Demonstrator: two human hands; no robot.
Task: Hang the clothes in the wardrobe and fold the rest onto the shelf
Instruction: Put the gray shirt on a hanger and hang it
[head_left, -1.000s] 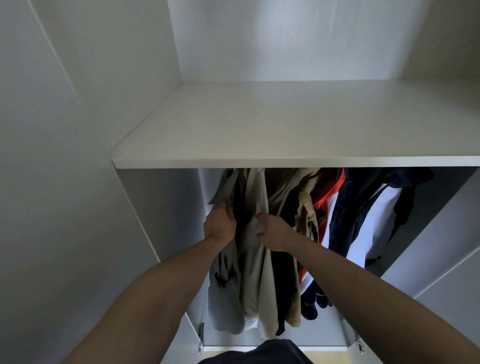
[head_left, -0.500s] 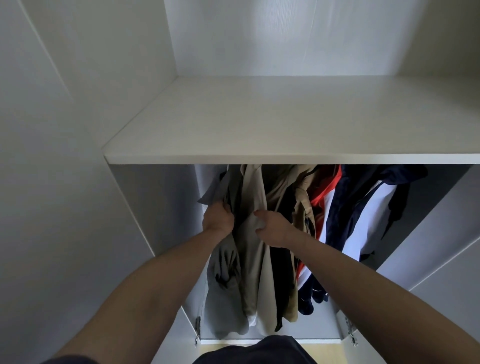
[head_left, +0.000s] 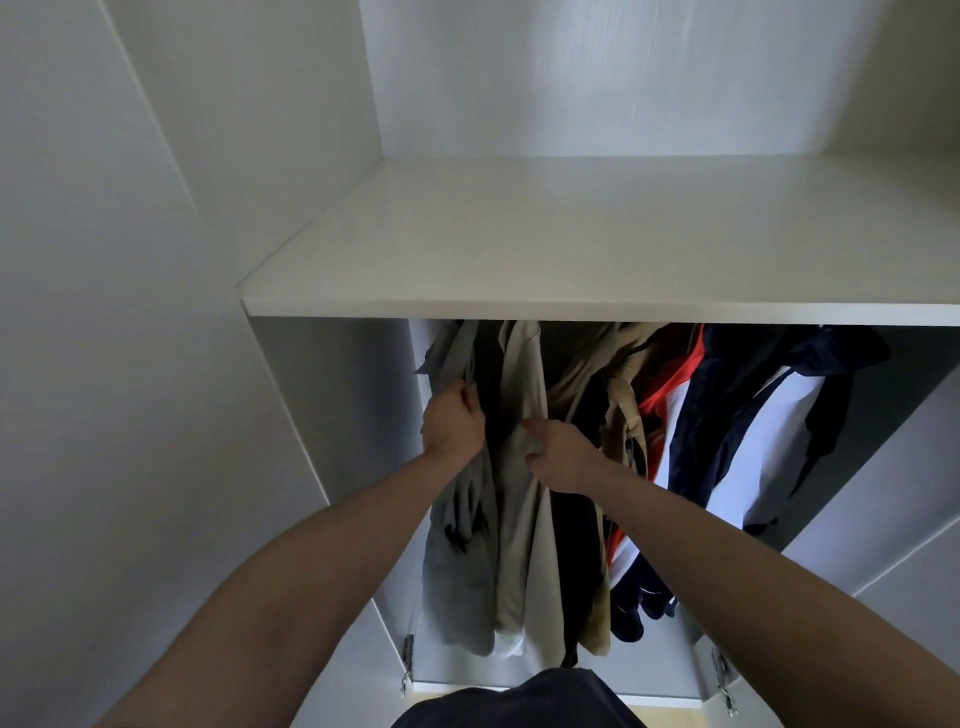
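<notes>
Several garments hang in the wardrobe below a white shelf. At the far left hangs a grey shirt, and my left hand grips its front edge near the collar. Beside it hangs a beige shirt; my right hand pinches its fabric at chest height. Further right hang a khaki garment, a red, white and navy jacket and a navy and white jacket. The rail and hangers are hidden by the shelf.
The wardrobe's left wall stands close to the grey shirt. The top of the shelf is bare. Door hinges show at the bottom corners of the opening. A dark garment on my body fills the bottom edge.
Both hands keep their hold on the same two shirts. The view has shifted slightly; the hands and the fabric have barely moved.
</notes>
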